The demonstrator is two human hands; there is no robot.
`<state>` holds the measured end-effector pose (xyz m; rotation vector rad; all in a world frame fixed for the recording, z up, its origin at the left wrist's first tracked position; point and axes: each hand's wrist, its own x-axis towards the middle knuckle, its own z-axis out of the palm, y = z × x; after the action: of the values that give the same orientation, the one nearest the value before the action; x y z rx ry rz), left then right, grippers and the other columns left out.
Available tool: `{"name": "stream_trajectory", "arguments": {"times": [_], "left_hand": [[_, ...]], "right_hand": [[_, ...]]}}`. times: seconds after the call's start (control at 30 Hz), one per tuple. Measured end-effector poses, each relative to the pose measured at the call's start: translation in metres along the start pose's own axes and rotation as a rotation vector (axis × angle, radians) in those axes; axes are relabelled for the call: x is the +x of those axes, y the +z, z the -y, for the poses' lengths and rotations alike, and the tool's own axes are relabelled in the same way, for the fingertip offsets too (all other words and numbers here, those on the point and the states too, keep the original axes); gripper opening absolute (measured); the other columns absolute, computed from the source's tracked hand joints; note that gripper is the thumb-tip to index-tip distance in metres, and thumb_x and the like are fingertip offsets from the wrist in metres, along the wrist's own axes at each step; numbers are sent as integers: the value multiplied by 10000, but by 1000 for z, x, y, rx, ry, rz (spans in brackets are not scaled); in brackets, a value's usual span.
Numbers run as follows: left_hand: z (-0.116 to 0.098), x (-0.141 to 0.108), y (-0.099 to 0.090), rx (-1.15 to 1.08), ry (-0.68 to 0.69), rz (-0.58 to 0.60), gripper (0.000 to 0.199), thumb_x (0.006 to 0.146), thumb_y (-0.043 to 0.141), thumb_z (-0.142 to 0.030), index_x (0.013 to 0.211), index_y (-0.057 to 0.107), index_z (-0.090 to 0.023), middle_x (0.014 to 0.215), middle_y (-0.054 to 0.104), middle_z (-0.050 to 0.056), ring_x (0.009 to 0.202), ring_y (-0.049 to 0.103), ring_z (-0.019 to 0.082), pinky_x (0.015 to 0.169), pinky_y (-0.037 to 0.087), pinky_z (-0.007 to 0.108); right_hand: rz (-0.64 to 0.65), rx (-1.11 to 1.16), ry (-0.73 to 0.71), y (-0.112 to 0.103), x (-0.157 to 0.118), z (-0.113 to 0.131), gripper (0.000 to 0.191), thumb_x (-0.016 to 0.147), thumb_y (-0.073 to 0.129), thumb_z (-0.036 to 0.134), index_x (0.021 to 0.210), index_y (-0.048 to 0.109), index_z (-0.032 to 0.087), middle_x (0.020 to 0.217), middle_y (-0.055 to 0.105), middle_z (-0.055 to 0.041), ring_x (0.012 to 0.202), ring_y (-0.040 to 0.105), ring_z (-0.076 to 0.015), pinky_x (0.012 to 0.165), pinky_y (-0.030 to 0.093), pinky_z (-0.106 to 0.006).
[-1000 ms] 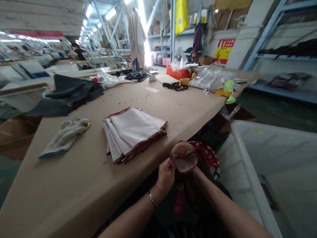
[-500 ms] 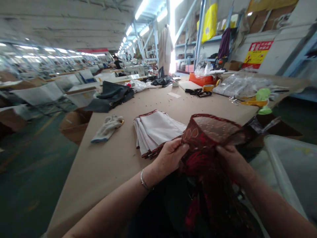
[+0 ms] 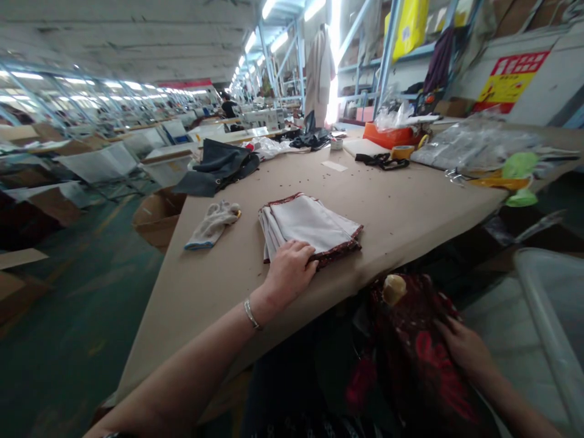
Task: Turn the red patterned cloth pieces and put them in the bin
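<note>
- Left hand [image 3: 289, 274] half-curled on white cloth stack [image 3: 312, 222]
- Right hand [image 3: 465, 347] bent against dark-red fabric [image 3: 410, 347]
- Cannot tell either grip
- Fabric's long axis slants down rightward

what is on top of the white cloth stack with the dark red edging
The left hand rests its fingers on the near edge of the white cloth stack. Most of its top piece shows; the cloth directly under the hand is covered.
</note>
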<state>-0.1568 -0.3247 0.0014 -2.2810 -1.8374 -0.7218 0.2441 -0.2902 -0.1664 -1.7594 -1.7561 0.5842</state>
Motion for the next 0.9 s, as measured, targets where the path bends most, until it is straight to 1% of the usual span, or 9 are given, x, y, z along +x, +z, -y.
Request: {"name": "stream_trajectory", "arguments": {"times": [0.1, 0.2, 0.3, 0.37, 0.43, 0.57, 0.7, 0.8, 0.9], "left_hand": [[-1, 5, 1, 17, -14, 39, 183, 894, 484, -193, 840, 656, -163, 876, 669, 72, 868, 597, 194, 847, 466, 325], [3, 11, -2, -3, -46, 64, 264, 908, 430, -171, 776, 658, -159, 815, 671, 74, 803, 612, 180, 771, 464, 293], [5, 18, -9, -3, -95, 69, 254, 876, 436, -146, 769, 666, -156, 792, 675, 70, 751, 618, 175, 717, 461, 282], [4, 23, -15, 12, -118, 36, 237, 844, 450, -134, 781, 677, -159, 804, 683, 65, 744, 622, 175, 716, 461, 282], [2, 29, -21, 39, -126, -14, 225, 814, 465, -124, 795, 685, -167, 825, 691, 60, 754, 624, 178, 722, 462, 285], [-1, 32, -30, 69, -82, -64, 201, 782, 481, -106, 790, 670, -174, 816, 681, 53, 764, 612, 181, 710, 458, 282], [4, 19, -38, 56, -58, -108, 190, 787, 468, -94, 762, 635, -182, 780, 647, 41, 746, 593, 167, 708, 455, 271], [12, 3, -38, 52, -115, -141, 162, 792, 479, -116, 800, 627, -181, 832, 636, 52, 775, 587, 174, 725, 454, 286], [14, -13, -30, -124, -298, -117, 86, 766, 521, -166, 743, 603, -179, 729, 601, 27, 688, 567, 165, 654, 453, 284]], "right_hand": [[29, -26, 70, 13, -9, -5, 457, 728, 492, 567, 969, 660, 217, 1034, 700, -153, 955, 662, -357, 851, 504, -489], [-46, 55, 28, -10, 4, 35, 501, 798, 448, 566, 1081, 621, 191, 1080, 679, -133, 941, 659, -299, 837, 507, -437], [-85, 151, -223, -38, 19, 122, 352, 873, 460, 489, 1019, 635, 221, 919, 692, -67, 817, 656, -215, 745, 513, -332], [-77, 176, -564, -43, 25, 192, 256, 913, 457, 387, 968, 639, 216, 975, 676, -60, 906, 628, -193, 847, 484, -323], [-8, 104, -823, -33, 31, 254, 229, 927, 460, 317, 1009, 640, 202, 1031, 658, -67, 998, 587, -203, 902, 460, -343], [119, -238, -955, 9, 45, 329, 247, 898, 515, 259, 1097, 628, 169, 1104, 639, -104, 1068, 538, -253, 913, 451, -383], [149, -535, -920, 28, 60, 340, 237, 881, 428, 116, 979, 643, 132, 1043, 644, -142, 1014, 579, -271, 817, 473, -371], [103, -624, -773, 13, 63, 328, 265, 868, 391, 93, 973, 630, 135, 990, 657, -135, 870, 639, -245, 691, 475, -325], [41, -604, -714, -10, 46, 312, 244, 852, 442, 146, 1042, 595, 155, 951, 673, -107, 780, 652, -220, 638, 461, -300]]}}
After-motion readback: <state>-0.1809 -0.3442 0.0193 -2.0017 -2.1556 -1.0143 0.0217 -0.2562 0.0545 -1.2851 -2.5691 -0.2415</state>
